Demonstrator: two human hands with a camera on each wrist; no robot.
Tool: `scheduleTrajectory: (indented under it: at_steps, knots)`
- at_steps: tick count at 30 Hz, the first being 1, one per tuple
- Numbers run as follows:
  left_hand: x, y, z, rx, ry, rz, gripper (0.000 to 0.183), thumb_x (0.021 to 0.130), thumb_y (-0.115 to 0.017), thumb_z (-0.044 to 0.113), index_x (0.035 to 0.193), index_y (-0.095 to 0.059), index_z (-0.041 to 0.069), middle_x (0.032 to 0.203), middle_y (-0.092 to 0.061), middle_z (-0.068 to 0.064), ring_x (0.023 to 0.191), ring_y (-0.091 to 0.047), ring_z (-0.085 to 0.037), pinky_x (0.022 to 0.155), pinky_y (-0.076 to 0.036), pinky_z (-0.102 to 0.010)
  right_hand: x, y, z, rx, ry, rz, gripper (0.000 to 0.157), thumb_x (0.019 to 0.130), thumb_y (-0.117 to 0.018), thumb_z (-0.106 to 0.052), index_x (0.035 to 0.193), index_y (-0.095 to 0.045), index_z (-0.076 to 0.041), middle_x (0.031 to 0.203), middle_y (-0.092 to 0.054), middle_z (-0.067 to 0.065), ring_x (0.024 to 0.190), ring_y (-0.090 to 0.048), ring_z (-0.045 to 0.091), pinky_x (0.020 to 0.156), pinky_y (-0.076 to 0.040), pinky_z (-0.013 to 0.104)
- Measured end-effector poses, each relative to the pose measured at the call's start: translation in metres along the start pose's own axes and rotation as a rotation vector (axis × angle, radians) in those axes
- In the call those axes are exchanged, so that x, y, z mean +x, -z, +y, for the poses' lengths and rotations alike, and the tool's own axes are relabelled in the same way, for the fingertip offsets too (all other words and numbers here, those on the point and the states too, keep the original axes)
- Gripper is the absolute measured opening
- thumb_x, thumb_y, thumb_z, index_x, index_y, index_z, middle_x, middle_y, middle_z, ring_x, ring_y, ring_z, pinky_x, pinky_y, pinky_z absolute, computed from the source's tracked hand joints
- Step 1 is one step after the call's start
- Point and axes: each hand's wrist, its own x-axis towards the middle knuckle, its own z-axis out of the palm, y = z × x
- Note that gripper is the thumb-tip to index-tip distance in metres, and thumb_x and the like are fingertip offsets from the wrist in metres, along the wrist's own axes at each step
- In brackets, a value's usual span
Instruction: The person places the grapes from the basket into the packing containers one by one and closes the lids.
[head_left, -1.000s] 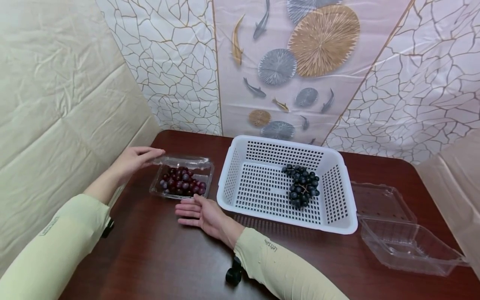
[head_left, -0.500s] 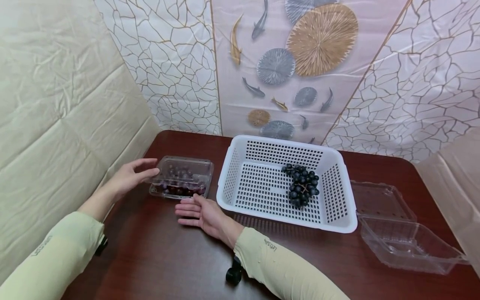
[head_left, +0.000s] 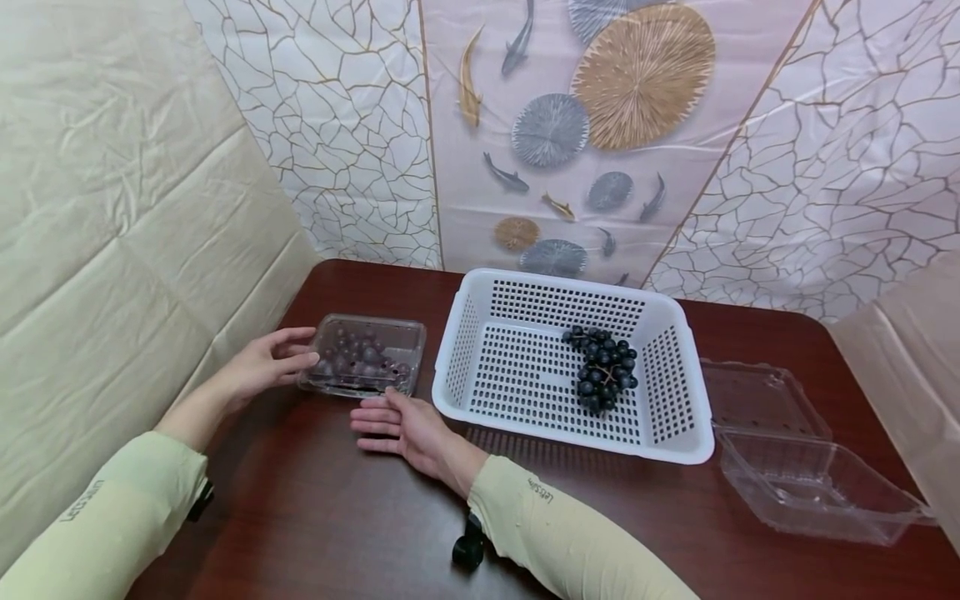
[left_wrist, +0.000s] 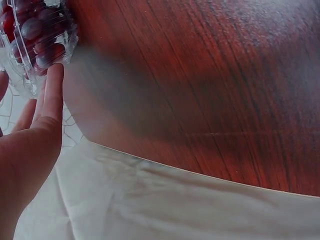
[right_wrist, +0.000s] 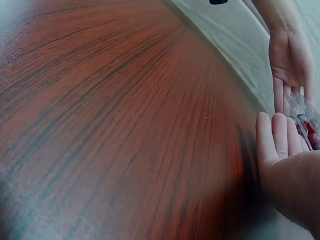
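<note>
A small clear plastic clamshell (head_left: 397, 327) lies on the table at the left, its lid down over a bunch of dark red grapes (head_left: 367, 354). My left hand (head_left: 264, 363) is at its left side, fingers and thumb reaching to the edge. In the left wrist view those fingers extend fairly straight, one fingertip right at the clamshell wall (left_wrist: 72, 40). My right hand (head_left: 411, 435) lies palm turned up and inward at the front right corner, its fingers extended and holding nothing. The right wrist view shows both hands near the clamshell.
Right of the clamshell stands a white perforated basket (head_left: 573, 279) with a bunch of black grapes (head_left: 606, 367) inside. Farther right, another clear clamshell (head_left: 817, 492) lies opened out near the table edge. Fabric-covered walls (head_left: 127, 275) close off the left and back.
The clamshell lid has swung from raised at the back down over the red grapes. My left hand has come down and toward me with it; my right hand has stayed put.
</note>
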Motion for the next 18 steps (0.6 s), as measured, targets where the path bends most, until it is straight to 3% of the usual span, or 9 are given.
scheduleTrajectory:
  at_steps: [4, 9, 18]
  knots:
    - [-0.002, -0.001, 0.001, 0.018, 0.004, -0.001, 0.073, 0.108, -0.068, 0.023, 0.164, -0.031, -0.005, 0.149, -0.052, -0.038, 0.114, -0.065, -0.010, 0.093, -0.063, -0.028, -0.002, 0.000, 0.001, 0.000, -0.001, 0.005, 0.054, 0.118, -0.037, -0.030, 0.149, -0.052, 0.011, 0.144, -0.062, 0.030, 0.136, -0.062, 0.038, 0.111, -0.057, 0.052]
    - [-0.003, -0.002, 0.001, 0.015, 0.003, 0.003, 0.072, 0.107, -0.069, 0.022, 0.163, -0.033, -0.005, 0.147, -0.054, -0.037, 0.110, -0.066, -0.007, 0.092, -0.063, -0.027, -0.008, -0.001, 0.004, -0.012, -0.007, 0.018, 0.049, 0.116, -0.044, -0.026, 0.148, -0.053, 0.011, 0.141, -0.065, 0.029, 0.132, -0.065, 0.037, 0.108, -0.058, 0.051]
    - [0.000, -0.002, 0.006, 0.019, 0.011, 0.004, 0.071, 0.107, -0.069, 0.019, 0.163, -0.034, -0.004, 0.147, -0.055, -0.036, 0.107, -0.068, -0.007, 0.093, -0.063, -0.025, -0.017, 0.002, 0.000, -0.013, -0.008, 0.025, 0.063, 0.116, -0.043, -0.042, 0.151, -0.048, 0.010, 0.141, -0.065, 0.029, 0.133, -0.063, 0.041, 0.109, -0.058, 0.050]
